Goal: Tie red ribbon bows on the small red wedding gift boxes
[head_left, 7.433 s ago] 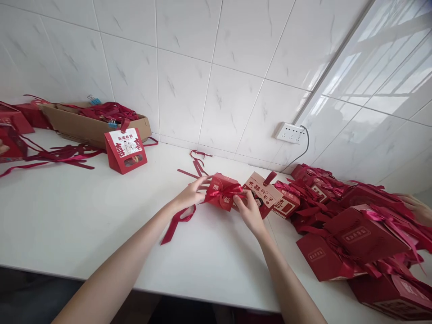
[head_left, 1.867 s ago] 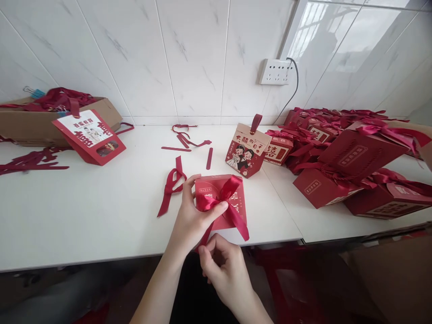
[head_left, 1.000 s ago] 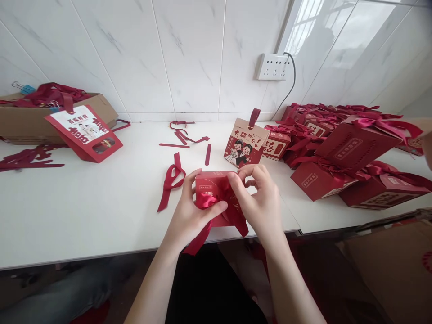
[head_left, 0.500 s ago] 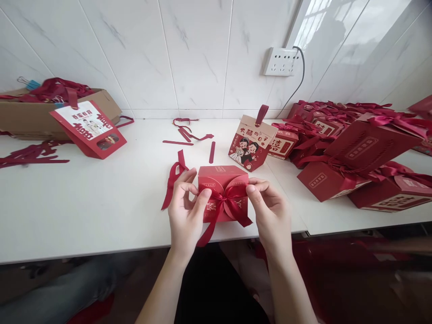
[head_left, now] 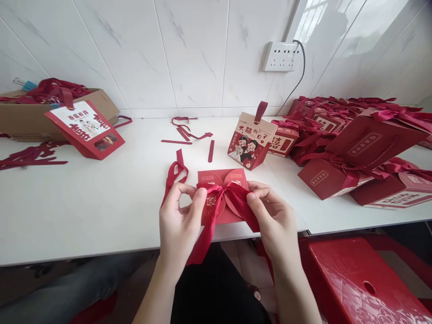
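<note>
One red box (head_left: pixel 224 210) sits between the two hands, near the front edge of the white table (head_left: pixel 118 202), with a dark red ribbon (head_left: pixel 224 190) gathered at its middle over the rounded flaps. The left hand (head_left: pixel 180 220) has thumb and forefinger closed on the ribbon's left side; the right hand (head_left: pixel 275 218) pinches its right side just beside the box. The other fingers curl loosely, and whether any of them brace the box underneath is hidden.

An uneven pull could drag the gathered middle off-centre or loosen it, as satin looks slippery. Pressing hard on the sides could buckle the thin card, and a tug towards the body could tip the box off the edge, where a long tail already hangs.

Just beyond the left hand lies a loose ribbon loop (head_left: pixel 172 173), close enough to snag. Behind the box are cut strips (head_left: pixel 211 150) and, to the right, an upright box with a printed couple (head_left: pixel 246 141), which limits reach that way. Farther right a heap of ribboned boxes (head_left: pixel 347 148) crowds the table; well to the left stand a handled box (head_left: pixel 91 130) and a carton (head_left: pixel 30 119) of ribbons.
</note>
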Tool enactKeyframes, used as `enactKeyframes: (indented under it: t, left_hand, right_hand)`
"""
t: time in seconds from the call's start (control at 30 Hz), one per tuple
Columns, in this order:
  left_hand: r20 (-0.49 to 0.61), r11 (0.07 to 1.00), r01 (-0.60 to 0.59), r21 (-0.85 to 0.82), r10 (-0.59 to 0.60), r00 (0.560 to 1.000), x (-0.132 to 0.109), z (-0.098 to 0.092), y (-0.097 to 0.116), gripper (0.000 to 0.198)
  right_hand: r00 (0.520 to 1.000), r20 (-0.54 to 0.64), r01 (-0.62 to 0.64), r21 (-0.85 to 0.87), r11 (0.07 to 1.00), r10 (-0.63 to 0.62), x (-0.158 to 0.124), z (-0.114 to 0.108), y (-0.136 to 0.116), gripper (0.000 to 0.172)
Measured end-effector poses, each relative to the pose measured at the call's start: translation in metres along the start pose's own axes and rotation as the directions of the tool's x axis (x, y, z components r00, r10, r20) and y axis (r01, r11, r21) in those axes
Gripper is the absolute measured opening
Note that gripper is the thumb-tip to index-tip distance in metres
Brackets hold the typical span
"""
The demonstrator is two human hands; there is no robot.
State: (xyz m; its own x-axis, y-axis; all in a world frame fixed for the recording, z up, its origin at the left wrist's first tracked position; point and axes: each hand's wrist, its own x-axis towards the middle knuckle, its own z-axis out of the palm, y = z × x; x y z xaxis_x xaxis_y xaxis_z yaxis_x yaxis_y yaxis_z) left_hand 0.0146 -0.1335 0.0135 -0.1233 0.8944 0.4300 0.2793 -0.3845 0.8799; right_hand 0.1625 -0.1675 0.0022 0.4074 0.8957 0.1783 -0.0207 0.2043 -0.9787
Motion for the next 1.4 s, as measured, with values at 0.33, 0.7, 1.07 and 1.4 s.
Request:
enactKeyframes:
  t: [0.33,0.7,1.07,1.4]
  left_hand:
    - [0.087,0.991,0.110,0.076,-0.117,0.989,-0.004,-0.003,0.013,0.039]
    - [-0.008,0.889,-0.426,0.168,0.433,0.901,-0.020,-0.005,-0.013,0.028]
    - [0.084,0.955,-0.252,0.159,0.241,0.967,-0.021,-0.008,-0.005,0.025]
    - [0.055,0.908,-0.359,0.216,0.356,0.933,-0.020,-0.007,-0.009,0.030]
  right_hand:
    - [0.993,-0.054,0.108,-0.016,0.994,-0.109,-0.015,0.007,0.003,0.020]
    - [0.998,0.021,0.063,-0.154,0.986,-0.060,-0.018,0.000,-0.010,0.028]
    - [0.989,0.120,0.100,-0.138,0.985,-0.084,-0.021,0.000,-0.011,0.011]
    - [0.996,0.069,0.071,-0.269,0.961,-0.054,-0.017,0.000,-0.015,0.026]
